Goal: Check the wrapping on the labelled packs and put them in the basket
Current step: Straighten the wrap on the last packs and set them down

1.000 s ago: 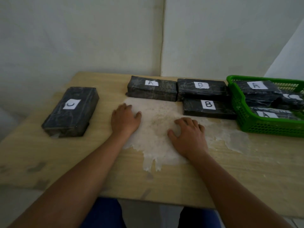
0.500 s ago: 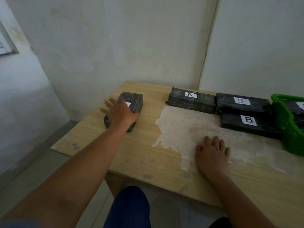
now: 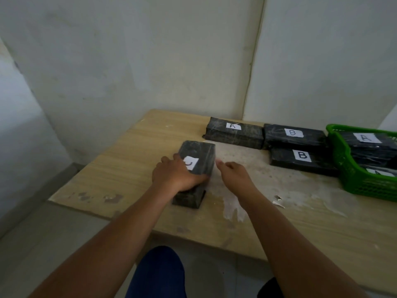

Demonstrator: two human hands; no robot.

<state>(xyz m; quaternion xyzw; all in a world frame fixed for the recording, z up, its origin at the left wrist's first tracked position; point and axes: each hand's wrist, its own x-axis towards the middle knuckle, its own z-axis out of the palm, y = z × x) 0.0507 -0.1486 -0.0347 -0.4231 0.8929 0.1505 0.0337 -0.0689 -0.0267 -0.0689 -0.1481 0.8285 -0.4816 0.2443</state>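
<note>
Left hand (image 3: pixel 175 176) grips C pack (image 3: pixel 196 166); long axis 12–6. Right hand (image 3: pixel 233 172) loosely open, empty, just beside pack at 3. Basket (image 3: pixel 354 179) further toward 3.

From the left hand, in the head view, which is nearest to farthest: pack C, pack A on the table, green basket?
1. pack C, gripped by the left hand.
2. pack A, at the table's back, to the right.
3. green basket, at the far right edge.

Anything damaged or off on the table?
Table veneer has peeled off in a wide pale patch by the packs; a loose chip lies on it. The pack gripped by the left hand looks intact.
</note>
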